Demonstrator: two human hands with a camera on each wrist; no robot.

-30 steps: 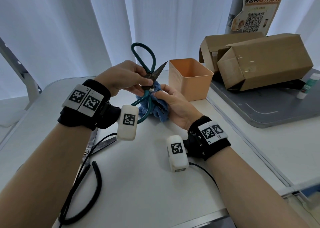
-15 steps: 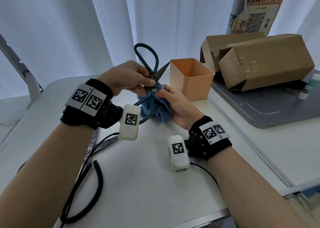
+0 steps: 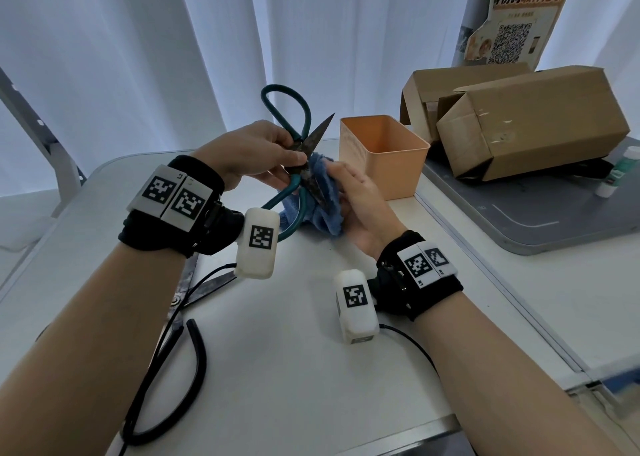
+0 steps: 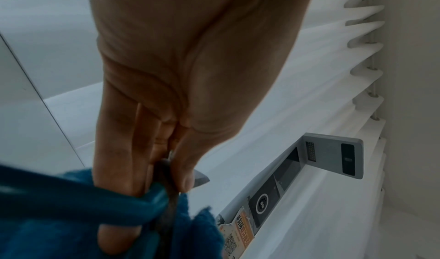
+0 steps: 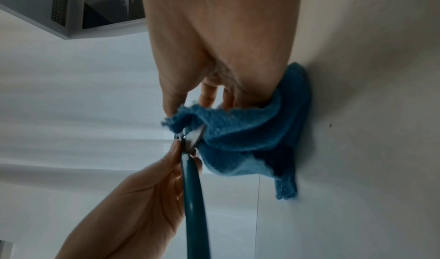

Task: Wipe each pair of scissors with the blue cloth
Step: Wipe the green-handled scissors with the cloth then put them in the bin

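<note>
Visibly two scissors [image 3: 300, 165], one blue cloth [image 3: 323, 201].

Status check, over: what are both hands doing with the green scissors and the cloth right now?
Left hand pinches green scissors at the pivot, blades open. Right hand holds blue cloth against the lower blade. Second pair of scissors lies on the table. Nothing blocking.

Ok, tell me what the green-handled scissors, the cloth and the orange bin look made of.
Green-handled scissors: dull, dark, blotchy blades, likely tarnished steel; smooth loops, probably plastic-coated. Blue cloth: fuzzy, folds softly, likely microfibre or terry. Orange bin: matte, thin, even walls, probably moulded plastic.
</note>
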